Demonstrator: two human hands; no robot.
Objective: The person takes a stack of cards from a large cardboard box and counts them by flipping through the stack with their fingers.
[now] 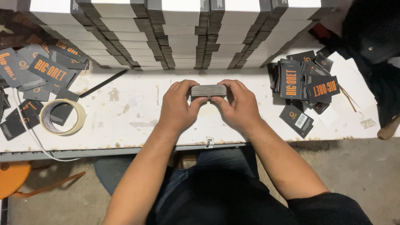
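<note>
One small stack of dark cards [208, 90] sits squeezed between two hands, edge-on to the camera, held just above or on the white worktop [137, 125] — which of the two cannot be told. The left hand [178, 107] wraps its fingers [180, 86] around the left end of the stack, thumb pressed against the near side; the right hand [238, 106] mirrors it on the right end, its fingers [233, 84] curled over the top edge. Both sets of fingers are closed narrowly on the stack.

Beyond the fingers, against the far side of the worktop, stand tall columns of stacked cards [183, 33] — about five columns, white on top and dark along the edges. To the left of the fingers lies one black pen [103, 83], and further left one roll of tape [62, 117], lying flat, with loose dark tags [50, 68] with orange lettering scattered around and partly under it; the tags overlap too much to count. A white cord [29, 133] runs off the near edge there.

To the right of the fingers sits another heap of dark tags [306, 85] on white sheets [354, 83], with one tag [296, 120] lying apart, nearer the edge. Nothing lies between the fingers and the columns.
</note>
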